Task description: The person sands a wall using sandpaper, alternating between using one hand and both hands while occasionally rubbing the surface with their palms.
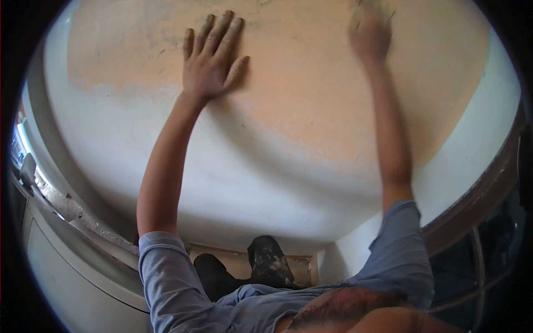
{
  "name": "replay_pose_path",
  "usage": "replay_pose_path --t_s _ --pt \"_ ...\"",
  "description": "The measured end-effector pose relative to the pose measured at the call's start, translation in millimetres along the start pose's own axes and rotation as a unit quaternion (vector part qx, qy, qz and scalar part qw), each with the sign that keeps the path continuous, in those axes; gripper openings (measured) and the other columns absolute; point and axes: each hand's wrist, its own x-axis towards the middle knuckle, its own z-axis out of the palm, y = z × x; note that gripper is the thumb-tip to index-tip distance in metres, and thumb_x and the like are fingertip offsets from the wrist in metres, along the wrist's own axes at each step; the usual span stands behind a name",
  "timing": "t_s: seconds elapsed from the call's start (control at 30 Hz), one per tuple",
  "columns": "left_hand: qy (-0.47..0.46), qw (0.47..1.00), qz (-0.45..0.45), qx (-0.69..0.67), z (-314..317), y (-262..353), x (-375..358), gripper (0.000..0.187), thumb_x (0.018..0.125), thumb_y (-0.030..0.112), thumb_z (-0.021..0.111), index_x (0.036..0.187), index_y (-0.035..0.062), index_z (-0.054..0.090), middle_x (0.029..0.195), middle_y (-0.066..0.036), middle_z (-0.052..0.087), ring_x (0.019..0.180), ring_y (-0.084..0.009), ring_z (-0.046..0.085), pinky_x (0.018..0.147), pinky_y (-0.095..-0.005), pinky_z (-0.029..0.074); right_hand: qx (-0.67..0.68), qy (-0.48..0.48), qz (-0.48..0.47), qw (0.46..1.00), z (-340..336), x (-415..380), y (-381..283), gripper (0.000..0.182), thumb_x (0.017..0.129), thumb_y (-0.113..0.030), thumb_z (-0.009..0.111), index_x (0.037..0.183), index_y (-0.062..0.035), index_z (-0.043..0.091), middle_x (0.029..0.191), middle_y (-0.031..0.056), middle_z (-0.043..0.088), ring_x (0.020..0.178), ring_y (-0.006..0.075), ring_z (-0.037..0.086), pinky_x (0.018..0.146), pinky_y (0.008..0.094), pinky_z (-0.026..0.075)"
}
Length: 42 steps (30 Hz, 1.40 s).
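My left hand lies against the wall with its fingers stretched out and the thumb apart. Dust or paint coats its fingertips, and it holds nothing. Farther right and higher up, my right hand is at the orange-painted part of the wall. Motion smears its fingers near the top edge of the view. Whether it grips something cannot be made out. The orange layer has dark scuffs near the top and fades raggedly into white below both hands.
A pale panel with a handle stands at the left, beside a rough broken edge. Dark panes in a brown frame are at the lower right. My paint-spotted trousers show below, close to the wall's foot.
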Motion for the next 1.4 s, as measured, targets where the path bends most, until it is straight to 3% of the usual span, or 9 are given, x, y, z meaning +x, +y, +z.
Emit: replay_pose_path --t_s 0.2,0.3,0.43,0.53,0.87,1.03,1.17,1.27,1.4 --pt "-0.029 0.999 -0.011 -0.014 -10 4 5 0.062 0.095 0.047 0.037 0.149 0.0153 0.033 0.156 -0.008 0.026 0.145 -0.0281 0.019 0.116 -0.0507 0.005 0.11 -0.09 -0.03 0.989 -41 -224 -82 0.036 0.089 -0.008 0.043 0.118 -0.0046 0.064 0.128 0.0129 0.06 0.126 0.0318 0.051 0.11 0.0533 0.026" --pt "-0.104 0.994 -0.012 0.018 -12 1 3 0.067 0.096 0.048 0.031 0.149 0.008 0.029 0.157 -0.014 0.02 0.147 -0.0307 0.012 0.116 -0.0504 -0.001 0.065 -0.099 -0.131 0.984 -34 -161 -27 0.035 0.088 -0.007 0.045 0.118 -0.0023 0.063 0.13 0.0128 0.059 0.128 0.0323 0.049 0.11 0.0551 0.026" --pt "-0.097 0.994 -0.004 0.042 -10 1 5 0.068 0.095 0.049 0.032 0.149 0.0066 0.029 0.157 -0.013 0.021 0.147 -0.0305 0.012 0.117 -0.0499 -0.001 0.023 -0.086 0.121 0.989 -14 -16 71 0.043 0.091 -0.016 0.045 0.132 -0.0046 0.054 0.138 0.016 0.051 0.133 0.0353 0.041 0.114 0.0483 0.024" --pt "-0.101 0.994 -0.015 0.037 -9 2 3 0.068 0.095 0.049 0.032 0.149 0.0072 0.028 0.158 -0.013 0.02 0.147 -0.0299 0.011 0.117 -0.0495 -0.002 0.021 0.017 0.07 0.997 -22 26 76 0.038 0.098 -0.01 0.038 0.132 -0.0023 0.053 0.141 0.0134 0.049 0.135 0.0298 0.04 0.116 0.0438 0.023" --pt "-0.094 0.994 -0.032 0.055 -6 3 3 0.067 0.095 0.048 0.032 0.151 0.0116 0.026 0.159 -0.01 0.018 0.147 -0.0286 0.01 0.117 -0.0499 -0.004 0.072 -0.095 -0.003 0.993 -70 -236 17 0.045 0.088 -0.014 0.045 0.131 -0.008 0.057 0.137 0.0154 0.053 0.132 0.0345 0.045 0.114 0.0518 0.019" --pt "-0.098 0.994 -0.017 0.055 -6 3 2 0.067 0.096 0.047 0.032 0.15 0.0088 0.028 0.158 -0.013 0.02 0.147 -0.0306 0.011 0.116 -0.0511 -0.002 0.047 0.002 0.05 0.998 -37 -71 137 0.042 0.098 -0.026 0.037 0.129 -0.0042 0.057 0.134 0.0155 0.055 0.129 0.0354 0.046 0.111 0.0475 0.029" --pt "-0.085 0.994 -0.01 0.063 -5 3 1 0.065 0.097 0.045 0.032 0.149 0.0073 0.03 0.157 -0.013 0.021 0.147 -0.0299 0.012 0.116 -0.0503 -0.001 0.009 0.048 0.119 0.992 -44 -8 142 0.039 0.099 -0.016 0.037 0.132 -0.0035 0.054 0.14 0.0119 0.051 0.135 0.0298 0.04 0.116 0.042 0.022" --pt "-0.025 0.998 0.007 0.057 5 3 -3 0.064 0.097 0.044 0.032 0.149 0.0074 0.03 0.157 -0.013 0.021 0.147 -0.0293 0.011 0.116 -0.0502 -0.001 0.008 -0.02 0.127 0.992 -47 -99 140 0.043 0.098 -0.027 0.038 0.13 -0.0036 0.056 0.136 0.0154 0.054 0.13 0.0351 0.045 0.111 0.0471 0.03" --pt "-0.101 0.993 -0.038 0.05 -6 9 0 0.068 0.096 0.046 0.032 0.151 0.0078 0.025 0.158 -0.012 0.019 0.148 -0.0295 0.008 0.116 -0.0498 -0.006 0.034 -0.067 0.071 0.995 -86 -286 72 0.045 0.095 -0.024 0.039 0.134 -0.0061 0.053 0.142 0.0166 0.048 0.135 0.0391 0.038 0.114 0.0531 0.019"
